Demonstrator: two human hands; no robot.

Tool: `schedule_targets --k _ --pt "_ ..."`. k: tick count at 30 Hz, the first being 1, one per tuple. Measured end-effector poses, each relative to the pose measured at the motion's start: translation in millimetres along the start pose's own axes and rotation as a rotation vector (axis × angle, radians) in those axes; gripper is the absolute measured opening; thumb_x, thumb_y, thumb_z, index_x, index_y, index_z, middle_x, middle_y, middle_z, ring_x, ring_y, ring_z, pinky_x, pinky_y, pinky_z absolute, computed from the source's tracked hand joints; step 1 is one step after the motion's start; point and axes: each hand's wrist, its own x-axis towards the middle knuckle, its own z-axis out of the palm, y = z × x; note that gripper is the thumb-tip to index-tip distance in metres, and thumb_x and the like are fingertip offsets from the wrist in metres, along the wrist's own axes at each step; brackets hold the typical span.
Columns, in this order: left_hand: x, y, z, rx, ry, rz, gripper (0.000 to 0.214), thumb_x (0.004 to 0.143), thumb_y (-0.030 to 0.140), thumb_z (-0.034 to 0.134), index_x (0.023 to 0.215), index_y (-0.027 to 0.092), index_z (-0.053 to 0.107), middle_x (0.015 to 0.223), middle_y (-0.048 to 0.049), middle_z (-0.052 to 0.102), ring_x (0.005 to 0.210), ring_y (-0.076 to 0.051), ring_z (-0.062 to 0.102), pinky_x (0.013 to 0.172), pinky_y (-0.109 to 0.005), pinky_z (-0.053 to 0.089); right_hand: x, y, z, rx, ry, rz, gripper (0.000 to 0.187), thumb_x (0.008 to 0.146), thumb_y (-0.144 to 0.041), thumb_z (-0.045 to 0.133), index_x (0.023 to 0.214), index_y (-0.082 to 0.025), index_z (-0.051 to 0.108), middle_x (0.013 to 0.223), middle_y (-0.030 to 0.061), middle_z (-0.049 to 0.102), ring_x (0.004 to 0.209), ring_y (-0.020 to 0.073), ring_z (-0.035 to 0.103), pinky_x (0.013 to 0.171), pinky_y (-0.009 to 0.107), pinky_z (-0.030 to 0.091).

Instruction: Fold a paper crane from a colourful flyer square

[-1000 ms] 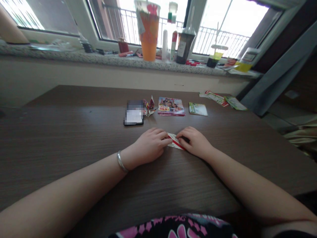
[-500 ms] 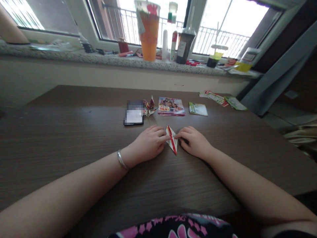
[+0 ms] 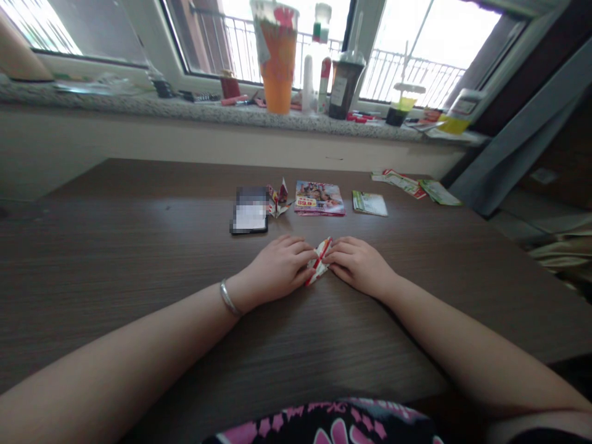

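Observation:
A small folded piece of paper (image 3: 319,261), white with a red stripe, lies slanted between my hands just above the wooden table. My left hand (image 3: 284,264), below a silver bangle (image 3: 228,298), pinches its left side with thumb and fingers. From the other side, the fingertips of my right hand (image 3: 359,264) close on its right edge. Beyond my left hand stands a folded paper crane (image 3: 278,201), next to a dark phone (image 3: 250,216) with a blurred-out screen.
Past my hands lie a stack of colourful printed paper squares (image 3: 320,198) and a smaller green-and-white stack (image 3: 370,203). Paper strips (image 3: 404,183) rest at the far right of the table (image 3: 139,259). Cups and bottles, including a tall orange cup (image 3: 278,68), line the windowsill (image 3: 208,114).
The folded paper has turned, its upper tip swinging from left to right. My right fingers have closed in on it, and my left thumb now shows at its lower end.

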Motion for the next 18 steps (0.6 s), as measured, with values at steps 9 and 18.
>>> schedule_targets --k 9,18 --pt "0.7 -2.7 2.5 0.046 0.044 0.012 0.025 0.091 0.03 0.052 0.111 0.02 0.063 0.11 -0.008 0.065 0.11 -0.024 0.055 0.099 -0.045 0.041 1.6 -9.4 -3.3 -0.037 -0.099 0.056 0.022 0.092 -0.033 0.052 0.101 -0.019 0.067 0.096 0.0065 0.068 0.088 0.0209 0.058 0.082 0.036 0.047" --pt "2.2 -3.6 4.1 0.094 0.02 0.019 0.028 0.089 0.018 0.05 0.114 0.018 0.063 0.104 -0.0092 0.064 0.105 -0.023 0.055 0.093 -0.041 0.045 2.6 -8.1 2.0 -0.056 -0.041 0.033 0.021 0.092 -0.03 0.051 0.101 -0.019 0.067 0.103 0.0063 0.068 0.089 0.0197 0.057 0.08 0.034 0.047"
